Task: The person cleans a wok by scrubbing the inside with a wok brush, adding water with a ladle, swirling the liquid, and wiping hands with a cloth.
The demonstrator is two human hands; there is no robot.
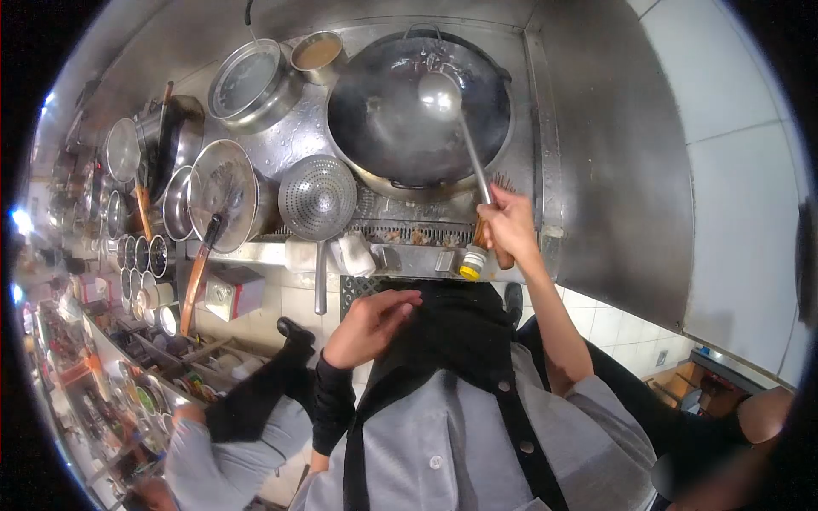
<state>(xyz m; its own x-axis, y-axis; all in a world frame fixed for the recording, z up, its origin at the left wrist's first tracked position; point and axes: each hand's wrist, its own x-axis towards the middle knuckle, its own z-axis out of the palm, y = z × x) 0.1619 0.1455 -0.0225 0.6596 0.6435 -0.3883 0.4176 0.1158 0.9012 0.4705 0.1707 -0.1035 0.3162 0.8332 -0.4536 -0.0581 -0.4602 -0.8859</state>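
A long metal ladle (440, 95) with a wooden grip reaches over a large black wok (375, 128), its bowl inside the wok's upper right part. Wrapped round the ladle's handle is my right hand (509, 223), at the wok's lower right. Beside that hand, a bundled brush with a white and yellow end (473, 262) stands at the stove edge. In front of my black apron (452, 315), my left hand (368, 328) is raised with its fingers apart and nothing in it. A perforated skimmer (318, 198) lies left of the wok.
White cloths (354, 255) lie on the stove's front edge. Left of the wok are a pot (249, 85), a small pot of brown liquid (318, 53) and a mesh strainer (223, 194). Another person (230, 447) is at the lower left. A metal wall (609, 153) stands at right.
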